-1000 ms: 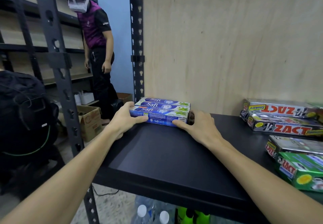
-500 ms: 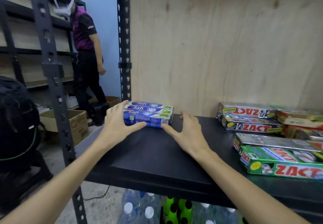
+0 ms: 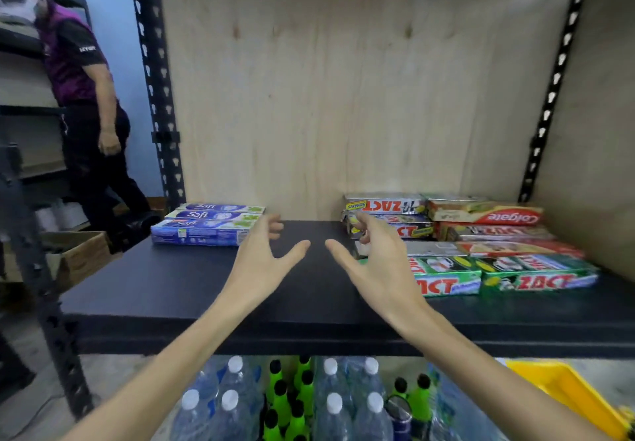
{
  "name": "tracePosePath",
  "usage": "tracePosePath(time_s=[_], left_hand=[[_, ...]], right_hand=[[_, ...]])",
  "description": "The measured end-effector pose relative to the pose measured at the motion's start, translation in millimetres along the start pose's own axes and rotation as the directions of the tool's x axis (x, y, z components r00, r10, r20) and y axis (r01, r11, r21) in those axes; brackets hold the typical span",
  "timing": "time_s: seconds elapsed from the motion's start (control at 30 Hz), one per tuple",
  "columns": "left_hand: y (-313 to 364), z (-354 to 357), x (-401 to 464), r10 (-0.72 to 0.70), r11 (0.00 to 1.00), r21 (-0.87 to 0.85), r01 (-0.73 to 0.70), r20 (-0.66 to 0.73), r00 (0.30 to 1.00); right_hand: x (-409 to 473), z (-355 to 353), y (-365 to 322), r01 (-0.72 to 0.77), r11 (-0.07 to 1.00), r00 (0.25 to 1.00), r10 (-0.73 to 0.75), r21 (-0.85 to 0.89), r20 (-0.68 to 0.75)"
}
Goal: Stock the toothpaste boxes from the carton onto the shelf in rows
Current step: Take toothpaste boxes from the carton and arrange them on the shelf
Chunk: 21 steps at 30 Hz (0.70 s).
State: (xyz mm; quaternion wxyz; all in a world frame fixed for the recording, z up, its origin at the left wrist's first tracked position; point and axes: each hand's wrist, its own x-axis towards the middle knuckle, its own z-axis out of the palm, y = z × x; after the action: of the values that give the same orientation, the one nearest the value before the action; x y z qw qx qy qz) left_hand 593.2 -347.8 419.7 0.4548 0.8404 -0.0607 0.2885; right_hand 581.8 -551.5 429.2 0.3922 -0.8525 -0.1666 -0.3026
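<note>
Both hands have come off the blue Safi toothpaste boxes (image 3: 209,224) and drawn back to mid-shelf: the left hand (image 3: 263,262) and right hand (image 3: 374,262) hover with fingers spread and released, grasping nothing. Those glossy blue cardboard boxes, long and flat-sided, sit stacked at the back left corner of the matte black shelf (image 3: 171,289), against the pale plywood back panel (image 3: 326,97). On the right lie green and silver Zact boxes (image 3: 481,275) and a red Colgate box (image 3: 484,213), several skewed, not in neat rows. A brown cardboard carton (image 3: 79,255) sits on the floor to the left, likely the supply. Slick printed card on a smooth shelf slides easily, so a careless push with the next batch could knock the Safi stack askew or off the open left edge
</note>
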Motion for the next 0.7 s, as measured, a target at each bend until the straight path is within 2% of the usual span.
tracePosePath(time_s=[0.07, 0.17, 0.33, 0.47, 0.6, 0.7], left_hand=[[7.9, 17.1, -5.1, 0.011, 1.0, -0.007, -0.011, 0.033, 0.999], [20.2, 38.9, -11.2, 0.031, 0.999, -0.018, -0.029, 0.106, 0.994], [40.7, 68.0, -11.4, 0.048, 0.999, -0.027, -0.041, 0.364, 0.93], [50.9, 88.1, -8.8, 0.093, 0.995, -0.003, -0.104, 0.481, 0.872], [46.1, 99.0, -2.7, 0.133, 0.964, 0.131, -0.229, 0.512, 0.849], [40.0, 97.9, 4.1, 0.155, 0.95, 0.16, -0.268, 0.502, 0.851]], right_hand=[[-4.7, -22.9, 18.9, -0.02, 0.997, 1.0, 0.019, -0.068, -0.018], [-13.1, -55.6, 56.0, -0.045, 0.962, 0.997, 0.027, -0.27, -0.071], [-29.4, -107.4, 112.7, -0.158, 0.854, 0.987, 0.138, -0.496, -0.077], [-32.8, -139.5, 146.8, -0.243, 0.803, 0.966, 0.248, -0.545, -0.066], [-27.6, -161.0, 160.8, -0.242, 0.783, 0.96, 0.279, -0.572, -0.024], [-21.0, -167.9, 171.4, -0.21, 0.782, 0.963, 0.27, -0.587, 0.017]])
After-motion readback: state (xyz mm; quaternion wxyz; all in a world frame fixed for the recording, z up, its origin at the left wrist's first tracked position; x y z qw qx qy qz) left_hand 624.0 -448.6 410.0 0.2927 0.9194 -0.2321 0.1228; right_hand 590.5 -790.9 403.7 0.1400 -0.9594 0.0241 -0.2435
